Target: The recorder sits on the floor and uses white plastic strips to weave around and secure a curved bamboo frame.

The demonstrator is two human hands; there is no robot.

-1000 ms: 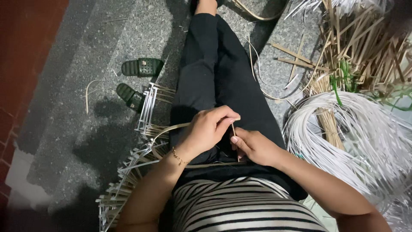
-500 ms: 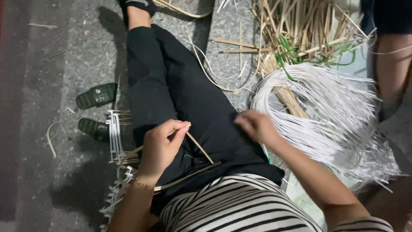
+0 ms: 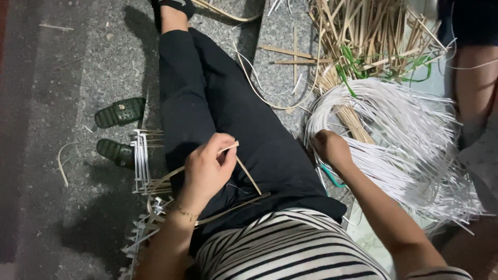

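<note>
Head view, looking down on a seated person's lap. Thin tan strip (image 3: 244,168): a flat, pale sliver running from the curled fingers of the left hand (image 3: 207,168) down across the black trousers (image 3: 244,119); its upper end shows pale beside the thumb. Left hand: closed around the strip, fingers folded, a fine bracelet (image 3: 184,212) at the wrist. A longer curved strip (image 3: 228,207) passes under this hand and loops out to the left over the lap.

Right hand (image 3: 332,148): reached out to the person's right, fingers bent down into the edge of a coil of white strips (image 3: 410,145); whether it grips any of them cannot be told. The coil lies on the floor just beside the right thigh, spread in a wide fan. A bundle of tan sticks (image 3: 363,36) lies beyond it, bound with green ties (image 3: 353,62), its lower end tucked under the white strands.

Left of the legs: a partly woven frame of white and tan strips (image 3: 142,166) resting against the thigh, and a pair of dark green sandals (image 3: 119,111) on the grey stone floor (image 3: 78,62). Striped shirt (image 3: 280,249) at bottom edge. Another person's bare leg (image 3: 472,83) stands at the right margin.
</note>
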